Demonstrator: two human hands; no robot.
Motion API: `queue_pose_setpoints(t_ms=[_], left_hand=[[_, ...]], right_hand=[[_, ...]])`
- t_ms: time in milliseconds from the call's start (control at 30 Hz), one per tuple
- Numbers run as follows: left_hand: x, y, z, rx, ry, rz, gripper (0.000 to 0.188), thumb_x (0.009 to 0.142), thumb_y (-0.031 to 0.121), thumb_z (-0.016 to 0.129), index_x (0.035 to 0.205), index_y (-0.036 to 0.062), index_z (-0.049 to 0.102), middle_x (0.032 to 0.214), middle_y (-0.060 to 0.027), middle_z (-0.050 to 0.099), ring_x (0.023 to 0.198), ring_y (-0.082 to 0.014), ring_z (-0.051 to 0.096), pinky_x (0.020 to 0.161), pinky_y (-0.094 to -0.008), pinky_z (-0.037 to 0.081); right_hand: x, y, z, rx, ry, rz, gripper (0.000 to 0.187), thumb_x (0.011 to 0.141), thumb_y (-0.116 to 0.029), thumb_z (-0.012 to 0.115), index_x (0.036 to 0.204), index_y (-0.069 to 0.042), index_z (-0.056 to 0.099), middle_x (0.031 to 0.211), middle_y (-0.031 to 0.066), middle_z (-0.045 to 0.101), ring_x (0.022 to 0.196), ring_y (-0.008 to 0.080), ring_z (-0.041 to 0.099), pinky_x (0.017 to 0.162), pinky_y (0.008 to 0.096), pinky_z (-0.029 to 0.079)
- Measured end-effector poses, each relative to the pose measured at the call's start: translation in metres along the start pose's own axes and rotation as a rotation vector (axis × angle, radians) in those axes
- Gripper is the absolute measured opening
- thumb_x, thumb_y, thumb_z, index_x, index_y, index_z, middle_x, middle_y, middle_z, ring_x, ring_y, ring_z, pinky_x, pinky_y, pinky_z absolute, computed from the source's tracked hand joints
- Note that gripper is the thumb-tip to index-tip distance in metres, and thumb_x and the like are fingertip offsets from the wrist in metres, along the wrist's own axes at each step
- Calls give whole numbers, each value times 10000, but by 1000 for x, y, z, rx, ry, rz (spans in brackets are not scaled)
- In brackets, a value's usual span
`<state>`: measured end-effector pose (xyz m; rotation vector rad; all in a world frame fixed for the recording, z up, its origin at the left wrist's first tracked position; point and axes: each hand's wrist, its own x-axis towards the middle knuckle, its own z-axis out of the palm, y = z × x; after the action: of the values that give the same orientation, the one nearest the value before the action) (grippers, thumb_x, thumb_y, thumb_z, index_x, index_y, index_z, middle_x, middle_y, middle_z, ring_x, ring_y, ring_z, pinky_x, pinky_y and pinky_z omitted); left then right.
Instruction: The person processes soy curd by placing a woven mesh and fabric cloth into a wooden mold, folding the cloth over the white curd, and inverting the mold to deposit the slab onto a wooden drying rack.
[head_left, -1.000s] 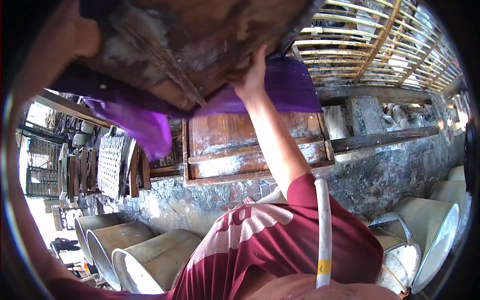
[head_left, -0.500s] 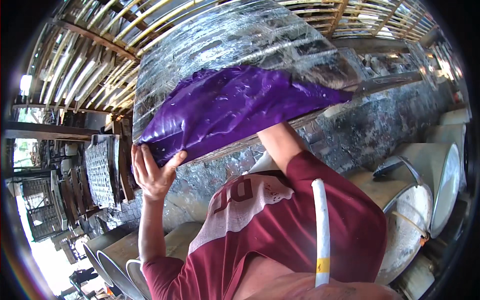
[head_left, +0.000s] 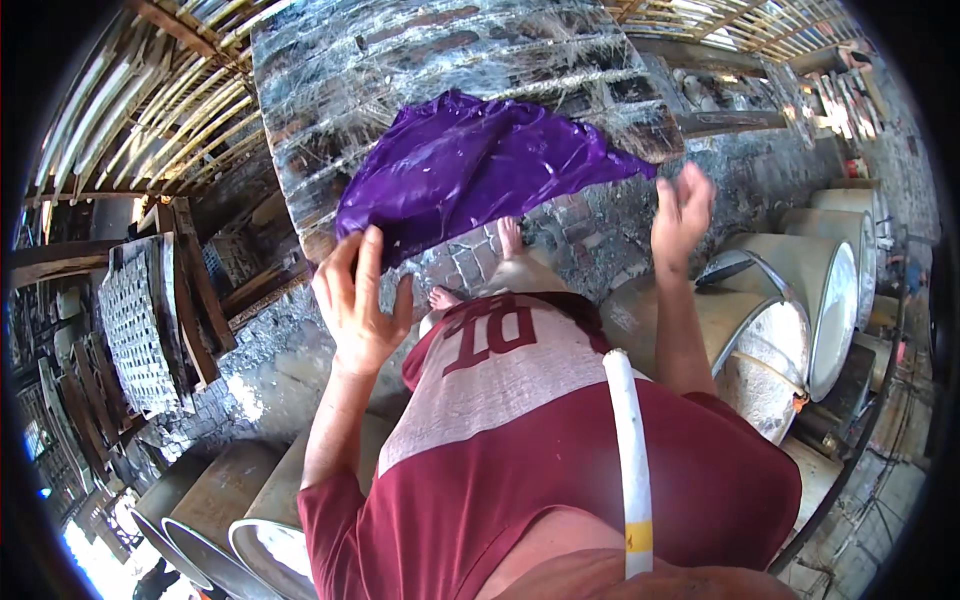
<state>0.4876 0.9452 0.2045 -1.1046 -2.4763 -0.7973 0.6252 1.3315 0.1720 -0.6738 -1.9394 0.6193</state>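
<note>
Right hand [head_left: 681,222], earlier hidden, now visible: grip unclosed near purple sheet [head_left: 480,165]. Left hand [head_left: 362,318] touches sheet; I cannot confirm closure.

Daylight through bamboo slats [head_left: 195,125], lower left blown out, fisheye-bent edges

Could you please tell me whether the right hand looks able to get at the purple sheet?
Probably yes: the right hand is close by the right end of the purple sheet, with nothing visible in between.

left grip [head_left: 362,305]: spread, extended forward | right grip [head_left: 683,218]: raised, unclenched
</note>
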Motion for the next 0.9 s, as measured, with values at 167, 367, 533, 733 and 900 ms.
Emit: queue_pose_setpoints(t_ms=[167, 367, 533, 733, 900], left_hand=[[32, 4, -16, -139, -58, -336, 383, 734, 109, 787, 1077, 19, 643, 1007, -147, 570, 855, -298, 608, 732, -357, 492], [25, 25, -35, -485, -343, -55, 208, 622, -10, 751, 791, 8, 632, 1084, -109, 619, 1094, -293, 557, 957, -429, 403], [-49, 27, 3, -12, -563, -146, 130, 745, 64, 716, 845, 65, 632, 1273, -54, 585, 1286, -302, 467, 1118, -551, 274], [-224, -55, 97, 295, -1030, -1012, 348, 760, 313, 767, 1053, 137, 702, 1394, -88, 515, 1225, -275, 528, 1007, -535, 410], [-220, -111, 39, -549, -48, -1459, 306, 800, 296, 749, 956, 34, 717, 764, -44, 677, 663, -156, 626, 587, -305, 497]], right_hand=[[31, -88, 36, -217, -548, -573, 501, 634, -2, 630, 1132, -48, 610, 1178, 148, 564, 1080, 293, 548, 944, 395, 434], [0, -67, 19, 321, -938, -521, 178, 673, 87, 569, 699, -54, 463, 700, 85, 477, 620, 257, 531, 526, 368, 418], [-46, 43, 6, 253, -1447, -261, 27, 780, -50, 511, 797, -59, 530, 848, 114, 551, 750, 344, 596, 646, 439, 451], [-65, 273, 34, 205, -1239, 134, 166, 691, -111, 665, 830, -20, 657, 770, 133, 664, 713, 256, 651, 690, 375, 516], [97, 250, 50, 406, -753, 695, 70, 848, -39, 612, 915, -28, 629, 722, 47, 611, 522, 94, 545, 423, 238, 430]])
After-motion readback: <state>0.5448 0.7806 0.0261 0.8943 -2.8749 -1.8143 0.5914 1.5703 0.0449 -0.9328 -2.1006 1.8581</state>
